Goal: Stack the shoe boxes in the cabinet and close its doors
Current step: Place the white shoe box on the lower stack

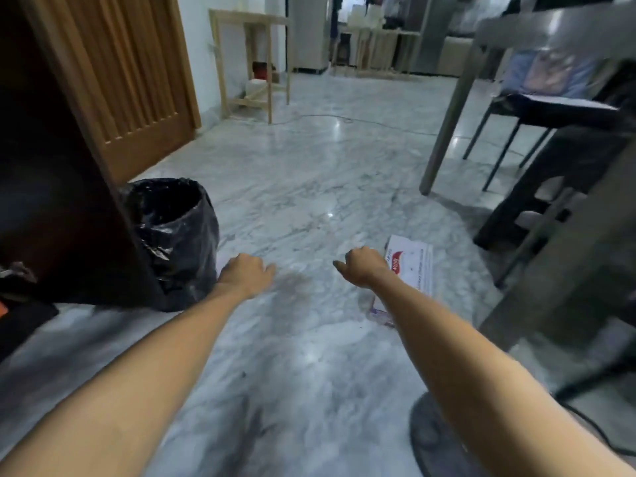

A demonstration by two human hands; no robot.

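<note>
A white shoe box (pixel 414 266) with red print lies on the marble floor at the right, partly behind my right forearm. My right hand (pixel 363 266) hovers just left of the box with fingers loosely curled, holding nothing. My left hand (pixel 246 273) reaches forward over the bare floor, fingers also loosely curled and holding nothing. The dark wooden cabinet (pixel 51 201) stands at the far left with its door panel (pixel 86 166) swung open; its inside is dark and hard to read.
A bin lined with a black bag (pixel 172 235) stands beside the cabinet door. A table leg (pixel 447 132) and chairs (pixel 550 187) crowd the right side. A fan base (pixel 433 438) and cable lie at the bottom right. A wooden door (pixel 130 80) is behind the bin.
</note>
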